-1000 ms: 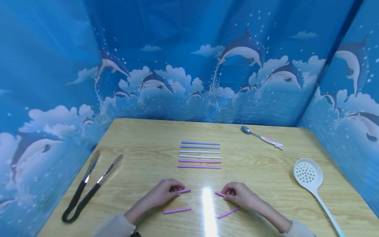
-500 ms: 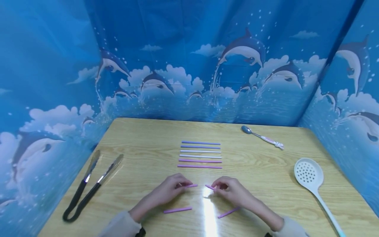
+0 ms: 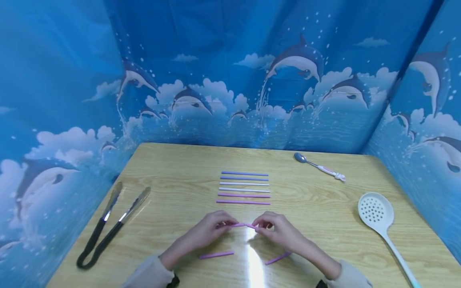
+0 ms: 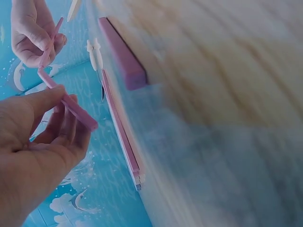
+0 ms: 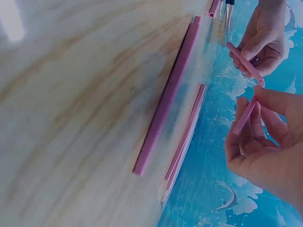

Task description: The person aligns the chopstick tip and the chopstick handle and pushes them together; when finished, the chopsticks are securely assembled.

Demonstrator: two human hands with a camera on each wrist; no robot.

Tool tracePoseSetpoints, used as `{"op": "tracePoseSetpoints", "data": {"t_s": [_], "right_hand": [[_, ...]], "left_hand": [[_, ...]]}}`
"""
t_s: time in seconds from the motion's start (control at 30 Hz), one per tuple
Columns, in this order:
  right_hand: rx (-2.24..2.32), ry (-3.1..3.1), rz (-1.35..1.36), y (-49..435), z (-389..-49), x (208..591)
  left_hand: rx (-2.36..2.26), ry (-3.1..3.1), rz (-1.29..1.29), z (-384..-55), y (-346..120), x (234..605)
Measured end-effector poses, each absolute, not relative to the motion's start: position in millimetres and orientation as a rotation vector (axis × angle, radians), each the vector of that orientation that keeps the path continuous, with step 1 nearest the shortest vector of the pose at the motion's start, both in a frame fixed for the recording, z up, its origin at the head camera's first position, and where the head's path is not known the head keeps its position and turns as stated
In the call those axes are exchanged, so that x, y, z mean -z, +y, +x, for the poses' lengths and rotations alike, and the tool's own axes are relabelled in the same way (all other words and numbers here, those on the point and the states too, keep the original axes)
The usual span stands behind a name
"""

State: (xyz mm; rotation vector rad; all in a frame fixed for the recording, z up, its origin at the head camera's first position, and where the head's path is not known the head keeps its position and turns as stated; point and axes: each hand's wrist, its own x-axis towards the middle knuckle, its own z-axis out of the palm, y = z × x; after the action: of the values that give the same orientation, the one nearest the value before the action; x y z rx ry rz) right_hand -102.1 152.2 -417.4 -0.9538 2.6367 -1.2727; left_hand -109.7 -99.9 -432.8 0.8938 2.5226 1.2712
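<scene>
My left hand [image 3: 210, 229] pinches a short pink stick [image 4: 79, 113] between thumb and fingers. Opposite it, my right hand [image 3: 279, 229] pinches another short pink stick [image 5: 245, 116]. The inner ends of these two sticks meet between the hands at a slight angle, held over the table. Below the left hand lies a short pink stick [image 3: 216, 255]. A slanted pink stick [image 3: 277, 259] lies under the right forearm, which overlaps its far end. Beyond the hands, long sticks lie in parallel: two blue [image 3: 245, 173], two white [image 3: 244, 190] and two pink [image 3: 243, 202].
Black-handled metal tongs [image 3: 94, 244] lie spread at the table's left. A spoon [image 3: 320, 168] with a decorated handle is at the back right. At the right lies a white slotted skimmer [image 3: 376, 210]. A blue dolphin-print curtain [image 3: 223, 72] closes off the back and sides.
Both hands have moved inward and slightly away from the body, bringing their pink sticks from well apart to end against end. The things on the table have stayed put.
</scene>
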Motion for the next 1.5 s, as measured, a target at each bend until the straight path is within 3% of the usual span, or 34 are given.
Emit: {"op": "tracePoseSetpoints", "data": {"t_s": [0.77, 1.5], "right_hand": [[1.321, 2.726, -0.915, 151, -105, 420], [1.357, 2.768, -1.044, 148, -105, 412]], "left_hand": [[-1.323, 2.517, 0.845, -110, -105, 429], [-1.335, 2.580, 1.000, -112, -101, 422]]}}
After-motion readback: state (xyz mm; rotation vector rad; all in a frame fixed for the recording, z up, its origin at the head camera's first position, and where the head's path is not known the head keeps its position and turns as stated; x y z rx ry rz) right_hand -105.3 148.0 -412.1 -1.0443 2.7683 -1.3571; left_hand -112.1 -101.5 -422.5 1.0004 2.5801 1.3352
